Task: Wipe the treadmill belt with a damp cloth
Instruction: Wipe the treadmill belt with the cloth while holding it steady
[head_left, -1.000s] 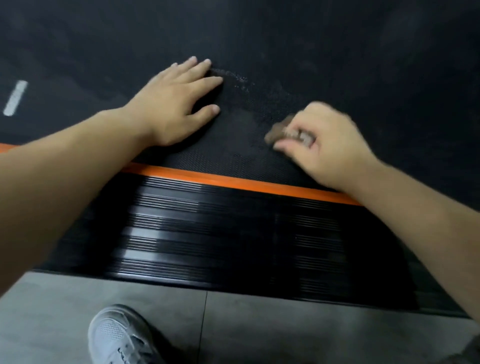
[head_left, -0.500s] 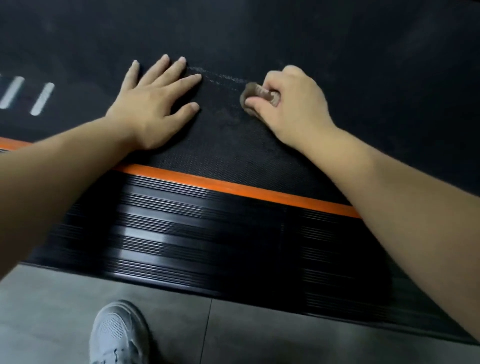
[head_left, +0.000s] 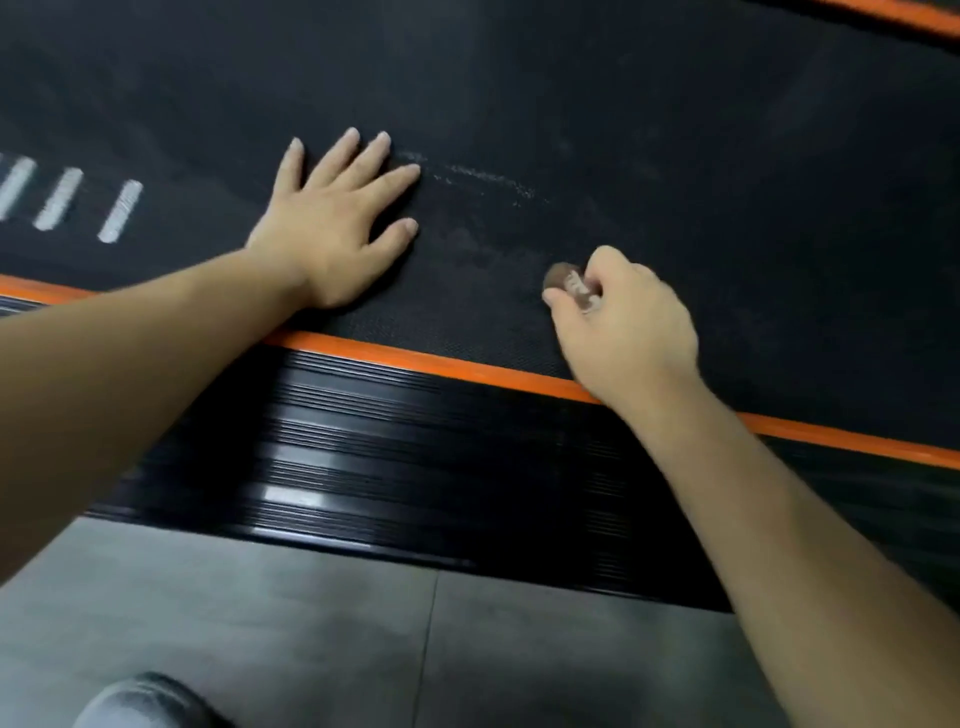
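Two bare hands are down on the black textured treadmill belt (head_left: 675, 130), seen from the head camera. The left hand (head_left: 332, 234) lies flat, palm down, fingers straight and spread, holding nothing; it looks to be bracing the person or steadying the belt. The right hand (head_left: 623, 322) is curled tight round a small brownish wadded cloth (head_left: 563, 278), only a bit of which shows past thumb and forefinger. The wad is pressed to the belt near the orange edge stripe (head_left: 467, 371), a little to the right of the left hand. Beyond it a pale streaky line of residue (head_left: 488, 176) runs rightward from the left fingertips, with a duller smudged patch between it and the cloth.

I judge the wiping to be midway: this patch is being rubbed, and the pale line is not yet cleared. The next move calls for carrying the cloth up over that line with firm downward pressure and keeping the wad bunched so it cannot slip from the fingers.

No brand, label or lettering can be read. Three short white slanted bars (head_left: 119, 210) sit on the belt at far left — marks, not letters. Nearer lie the glossy black ribbed side rail (head_left: 389, 457), grey floor tiles (head_left: 260, 623) and a blurred pale shoe (head_left: 140, 701).
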